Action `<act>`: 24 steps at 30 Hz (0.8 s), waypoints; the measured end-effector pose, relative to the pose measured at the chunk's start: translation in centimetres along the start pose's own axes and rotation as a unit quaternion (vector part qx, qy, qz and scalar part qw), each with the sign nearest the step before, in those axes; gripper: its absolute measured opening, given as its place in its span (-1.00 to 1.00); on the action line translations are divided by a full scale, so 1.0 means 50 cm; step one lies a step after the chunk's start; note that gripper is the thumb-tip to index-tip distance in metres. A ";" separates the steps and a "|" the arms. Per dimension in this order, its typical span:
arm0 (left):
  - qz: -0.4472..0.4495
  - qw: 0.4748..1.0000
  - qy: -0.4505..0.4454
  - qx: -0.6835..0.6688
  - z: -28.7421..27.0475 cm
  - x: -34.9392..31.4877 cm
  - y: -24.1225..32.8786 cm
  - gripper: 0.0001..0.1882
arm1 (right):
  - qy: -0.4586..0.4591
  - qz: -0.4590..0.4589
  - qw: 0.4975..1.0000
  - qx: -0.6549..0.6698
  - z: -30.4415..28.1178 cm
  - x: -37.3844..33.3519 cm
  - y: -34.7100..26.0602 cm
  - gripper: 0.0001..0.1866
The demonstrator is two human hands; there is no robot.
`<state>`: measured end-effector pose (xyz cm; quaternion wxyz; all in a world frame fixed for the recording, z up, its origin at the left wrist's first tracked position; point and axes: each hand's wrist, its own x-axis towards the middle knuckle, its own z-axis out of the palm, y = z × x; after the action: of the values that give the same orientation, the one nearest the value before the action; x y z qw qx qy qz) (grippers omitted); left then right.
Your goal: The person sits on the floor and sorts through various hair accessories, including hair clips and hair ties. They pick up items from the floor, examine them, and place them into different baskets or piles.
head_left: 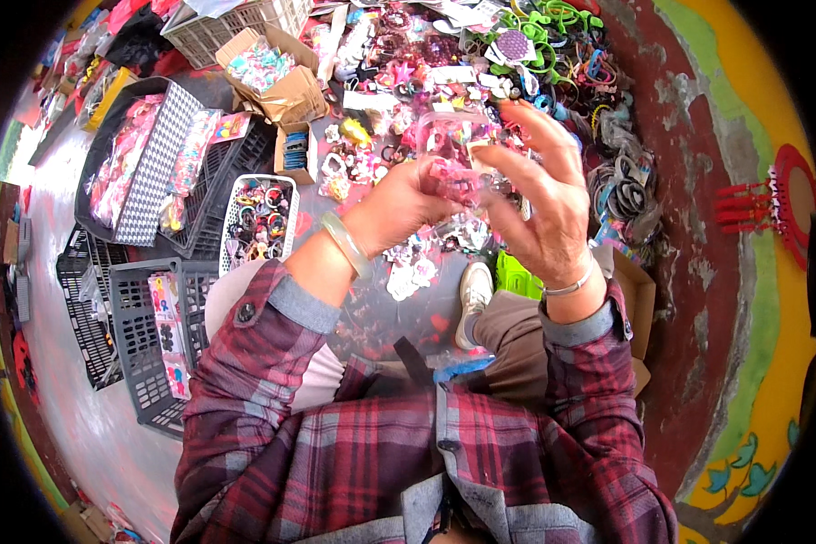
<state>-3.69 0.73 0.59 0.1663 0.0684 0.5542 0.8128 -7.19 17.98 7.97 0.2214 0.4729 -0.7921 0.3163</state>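
Observation:
In front of my chest, my left hand is closed, its thumb and fingers gripping a small clear plastic bag with pink pieces in it. The exact kind of the pieces is too blurred to tell. My right hand is just to the right of the bag, its fingers curved and spread apart, the thumb close to the bag's right side. Beyond both hands lies a wide heap of hair accessories, with pink, white and black pieces mixed together. Some white pieces lie below my left hand.
On the left are a grey plastic crate, a white basket of hair ties, a black patterned box and a cardboard box of packets. Green headbands pile up at the far right, beside a red-brown ledge. A bright green object sits by my shoe.

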 end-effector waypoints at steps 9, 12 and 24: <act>-0.022 0.994 -0.092 -0.045 -0.005 0.007 -0.039 -0.66 | -0.059 0.110 0.992 0.017 0.034 -0.029 0.032 -0.91; -0.014 0.996 -0.077 -0.033 0.002 0.005 -0.030 -0.67 | -0.035 0.150 0.988 0.012 0.043 -0.037 0.038 -0.90; 0.009 0.998 -0.057 0.005 -0.012 0.012 -0.041 -0.69 | -0.061 0.310 0.912 0.262 0.022 -0.053 0.084 -0.75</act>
<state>-4.02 1.10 -1.57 0.1895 0.1203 0.5470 0.8065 -9.78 20.29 4.23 -0.0681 0.2633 -0.7991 0.5361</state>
